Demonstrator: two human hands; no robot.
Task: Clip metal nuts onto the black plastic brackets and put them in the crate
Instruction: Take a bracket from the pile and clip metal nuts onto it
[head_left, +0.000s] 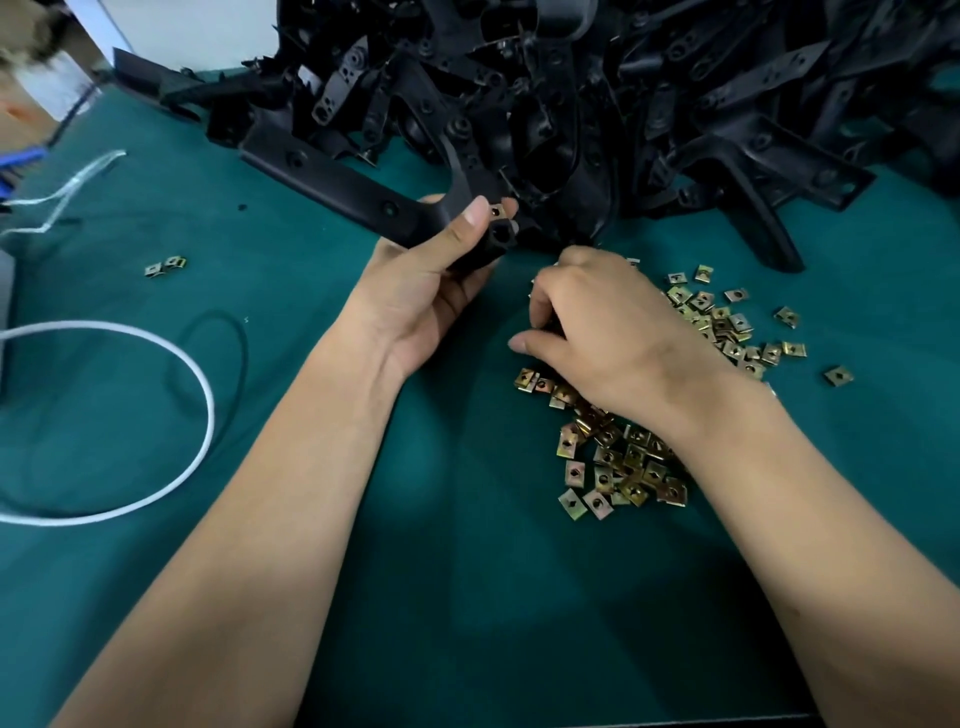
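My left hand (441, 275) grips a long black plastic bracket (332, 179) by its near end, thumb on top. A brass-coloured metal nut (497, 211) sits clipped on that end by my fingertips. My right hand (592, 322) hovers palm down over a heap of loose metal nuts (628, 457) on the green table, fingers curled downward; whatever they hold is hidden. A big pile of black brackets (597, 93) fills the back of the table. No crate is in view.
Two stray nuts (167, 265) lie at the left. A white cable (197, 374) and a black cable (228, 322) loop across the left of the green mat (467, 571). A clear plastic strip (78, 182) and blue object (21, 158) sit far left.
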